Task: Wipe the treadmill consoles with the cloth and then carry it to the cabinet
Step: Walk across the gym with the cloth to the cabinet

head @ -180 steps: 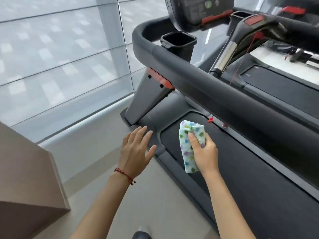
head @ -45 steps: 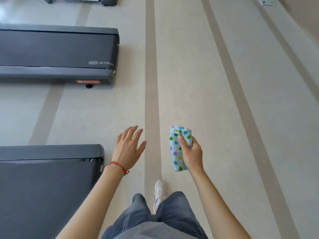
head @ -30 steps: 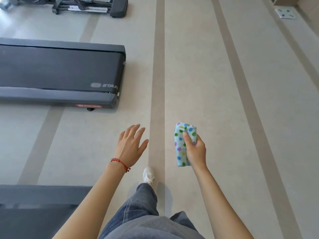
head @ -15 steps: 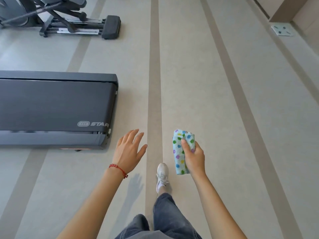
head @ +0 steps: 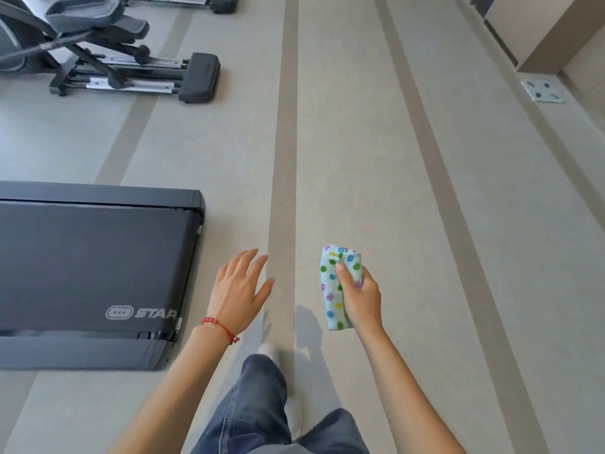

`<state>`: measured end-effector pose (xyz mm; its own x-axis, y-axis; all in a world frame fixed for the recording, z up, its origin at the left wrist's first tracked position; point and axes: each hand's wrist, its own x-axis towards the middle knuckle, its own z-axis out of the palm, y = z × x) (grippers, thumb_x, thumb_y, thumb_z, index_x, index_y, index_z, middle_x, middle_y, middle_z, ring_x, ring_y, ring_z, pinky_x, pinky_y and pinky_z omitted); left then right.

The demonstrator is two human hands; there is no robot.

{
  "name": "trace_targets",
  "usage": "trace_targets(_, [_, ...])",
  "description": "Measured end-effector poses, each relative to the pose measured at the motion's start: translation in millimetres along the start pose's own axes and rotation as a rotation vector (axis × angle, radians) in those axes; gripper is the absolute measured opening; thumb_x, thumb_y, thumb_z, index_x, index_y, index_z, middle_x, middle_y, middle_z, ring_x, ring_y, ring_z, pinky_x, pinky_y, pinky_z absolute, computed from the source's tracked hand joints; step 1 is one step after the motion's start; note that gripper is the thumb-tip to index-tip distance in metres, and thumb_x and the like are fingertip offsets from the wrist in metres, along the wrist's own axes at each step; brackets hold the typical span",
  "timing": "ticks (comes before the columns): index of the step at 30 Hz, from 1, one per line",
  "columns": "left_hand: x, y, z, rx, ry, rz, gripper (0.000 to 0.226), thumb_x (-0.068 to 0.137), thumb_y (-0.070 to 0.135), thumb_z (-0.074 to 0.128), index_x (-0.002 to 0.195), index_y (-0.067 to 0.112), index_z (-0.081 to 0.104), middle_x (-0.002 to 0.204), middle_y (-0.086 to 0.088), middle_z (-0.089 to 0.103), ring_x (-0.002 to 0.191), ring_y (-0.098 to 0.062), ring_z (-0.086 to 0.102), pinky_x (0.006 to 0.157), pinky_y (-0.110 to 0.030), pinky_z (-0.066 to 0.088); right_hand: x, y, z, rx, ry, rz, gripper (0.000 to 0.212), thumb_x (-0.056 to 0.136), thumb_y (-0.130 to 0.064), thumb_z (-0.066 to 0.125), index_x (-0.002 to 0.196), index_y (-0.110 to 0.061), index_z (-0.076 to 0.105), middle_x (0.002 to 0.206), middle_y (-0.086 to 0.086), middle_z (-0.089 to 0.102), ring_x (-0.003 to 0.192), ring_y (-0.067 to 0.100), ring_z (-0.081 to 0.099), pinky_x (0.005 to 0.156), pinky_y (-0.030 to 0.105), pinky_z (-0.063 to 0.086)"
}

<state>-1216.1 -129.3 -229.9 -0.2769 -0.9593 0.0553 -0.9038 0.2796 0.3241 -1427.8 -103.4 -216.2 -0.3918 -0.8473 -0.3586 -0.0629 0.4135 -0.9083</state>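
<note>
A folded pale blue cloth [head: 334,290] with coloured dots stands upright in my right hand [head: 360,298], which is closed around its right side, out in front of me over the floor. My left hand [head: 237,290] hovers beside it, palm down, fingers spread and holding nothing; a red bead bracelet circles that wrist. The rear end of a black treadmill deck [head: 91,267] lies on the floor to my left. No treadmill console is in view. A beige cabinet corner [head: 537,31] shows at the top right.
An elliptical trainer [head: 108,60] stands at the far left, with another behind it. The pale floor with darker stripes [head: 284,158] runs ahead between the machines and the right wall. A grey floor socket plate [head: 541,90] sits near the cabinet. My jeans-clad legs are below.
I have left the treadmill console and walked along the aisle. The treadmill deck has slid down and nearer, the elliptical and cabinet have come into view. Both hands keep their pose.
</note>
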Motion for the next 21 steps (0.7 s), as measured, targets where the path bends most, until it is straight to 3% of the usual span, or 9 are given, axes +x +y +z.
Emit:
trace_targets(6, [139.3, -32.3, 6.9, -0.035, 0.005, 0.008, 0.057, 0.089, 0.046, 0.03, 0.12, 0.007, 0.058, 0.125, -0.017, 0.057, 0.113, -0.038, 0.053, 0.091, -0.051, 0.043, 122.3, -49.4, 39.6, 0.001, 0.004, -0.011, 0.017, 0.088, -0.034, 0.057, 0.092, -0.018, 0.06, 0.08, -0.009, 0.064, 0.071, 0.003, 0.063, 0.048, 0.006, 0.044])
trace_targets(11, [270.4, -65.9, 2.4, -0.028, 0.017, 0.081, 0.052, 0.088, 0.041, 0.036, 0.114, 0.003, 0.06, 0.118, -0.02, 0.06, 0.107, -0.038, 0.057, 0.083, -0.049, 0.048, 234.7, -109.2, 76.9, -0.028, 0.039, -0.016, 0.014, 0.088, -0.036, 0.057, 0.089, -0.022, 0.059, 0.081, -0.01, 0.064, 0.074, 0.003, 0.062, 0.056, 0.013, 0.046])
trace_targets(21, [489.4, -116.8, -8.7, -0.048, 0.019, 0.094, 0.053, 0.089, 0.042, 0.034, 0.117, 0.004, 0.059, 0.123, -0.018, 0.058, 0.113, -0.036, 0.053, 0.088, -0.05, 0.044, 418.7, -206.3, 135.1, -0.05, 0.078, -0.012, 0.015, 0.089, -0.037, 0.055, 0.092, -0.023, 0.058, 0.081, -0.013, 0.062, 0.074, 0.002, 0.06, 0.056, 0.016, 0.044])
